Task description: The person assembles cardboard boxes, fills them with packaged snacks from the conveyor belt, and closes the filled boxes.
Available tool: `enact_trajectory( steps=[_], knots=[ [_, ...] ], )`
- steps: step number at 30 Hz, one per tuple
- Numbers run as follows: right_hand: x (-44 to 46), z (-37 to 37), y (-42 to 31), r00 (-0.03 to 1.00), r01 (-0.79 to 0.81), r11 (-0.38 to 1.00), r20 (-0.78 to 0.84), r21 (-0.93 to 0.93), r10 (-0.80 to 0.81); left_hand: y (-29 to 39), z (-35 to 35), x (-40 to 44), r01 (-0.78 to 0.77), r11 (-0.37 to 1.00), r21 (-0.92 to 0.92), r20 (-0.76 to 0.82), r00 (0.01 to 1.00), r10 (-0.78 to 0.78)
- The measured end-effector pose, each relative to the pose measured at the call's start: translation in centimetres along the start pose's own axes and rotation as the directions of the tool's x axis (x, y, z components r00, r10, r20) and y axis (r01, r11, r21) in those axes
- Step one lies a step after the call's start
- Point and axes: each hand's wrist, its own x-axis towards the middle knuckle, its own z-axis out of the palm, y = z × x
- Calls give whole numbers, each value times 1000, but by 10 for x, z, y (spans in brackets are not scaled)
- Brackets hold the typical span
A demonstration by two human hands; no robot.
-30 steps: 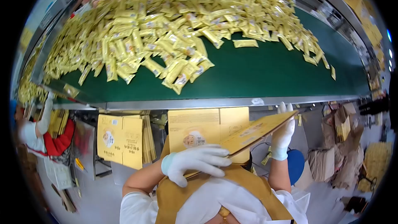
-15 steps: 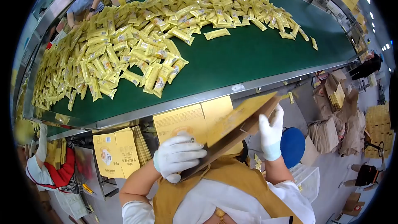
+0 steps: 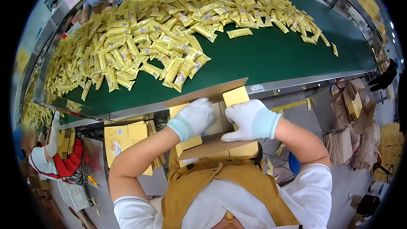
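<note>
In front of my body a yellow cardboard box (image 3: 190,143) stands opened out, its flaps spread and its plain inside showing upward. My gloved left hand (image 3: 196,118) is at the left part of the box, fingers curled in over its side; the fingertips are partly hidden. On the right, my gloved right hand (image 3: 248,121) grips the box beside a raised yellow flap (image 3: 235,96), its thumb stretched along the near side. Beyond the box, many yellow wrapped snack packets (image 3: 174,70) lie heaped on a green conveyor belt (image 3: 263,61).
A metal rail (image 3: 292,84) edges the belt. Folded yellow cartons (image 3: 127,138) are stacked at my left, near a co-worker in a red apron (image 3: 70,161). Other people's hands show across the belt. Brown paper bags (image 3: 360,131) and cartons stand at the right.
The folded cardboard, held tilted between my hands, is now opened into a box and lower in front of me. Both hands have come closer together. The view has shifted slightly left.
</note>
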Motion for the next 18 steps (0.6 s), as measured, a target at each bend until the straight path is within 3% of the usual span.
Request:
enact_trajectory(
  steps=[1, 3, 4, 5, 6, 7, 8, 10, 11, 12, 13, 14, 15, 16, 18],
  knots=[
    [-3, -2, 6, 996, 78, 991, -41, 110, -74, -2, 1, -2, 20, 995, 94, -212, 977, 0],
    [-23, -10, 27, 970, 235, 918, -143, 320, -199, -1, -25, -3, 105, 960, 259, -590, 804, 71],
    [-33, -23, 29, 991, 114, 907, 18, 405, -133, 3, -29, -5, 284, 955, 81, -491, 846, -209],
    [-34, -17, 28, 994, 92, 881, -91, 465, -55, 1, -31, -7, 383, 909, -165, -505, 759, -411],
    [-38, -3, 23, 981, 76, 847, -192, 526, 31, 0, -36, -10, 406, 851, -333, -301, 809, -504],
    [-42, 9, 19, 951, 68, 808, -284, 585, 126, -2, -45, -12, 448, 755, -478, -76, 836, -544],
    [-41, 17, 10, 900, -18, 774, -326, 633, 288, -4, -65, -9, 481, 725, -493, 90, 857, -507],
    [-26, 50, 15, 746, -84, 884, -559, 459, 361, -6, -103, 0, 553, 666, -501, 412, 829, -378],
    [-16, 68, 22, 647, -135, 921, -672, 364, 361, -5, -91, -2, 424, 739, -524, 246, 905, -346],
    [-8, 83, 25, 657, -136, 879, -623, 457, 425, 1, -69, -7, 291, 803, -520, 75, 952, -296],
    [-5, 86, 24, 665, -35, 814, -595, 580, 452, 8, -57, -13, 155, 859, -488, -95, 969, -229],
    [-2, 87, 23, 678, 66, 725, -564, 685, 471, 23, -59, -11, 232, 924, -305, -58, 963, -262],
    [0, 87, 22, 697, 163, 614, -530, 773, 483, 29, -58, -10, 259, 919, -295, -12, 961, -275],
    [-1, 86, 23, 740, 174, 619, -517, 766, 432, 34, -56, -9, 285, 915, -285, 34, 957, -288],
    [-1, 89, 35, 765, 409, 344, -524, 845, 375, 33, -60, -10, 317, 903, -289, 99, 948, -301]
  ],
)
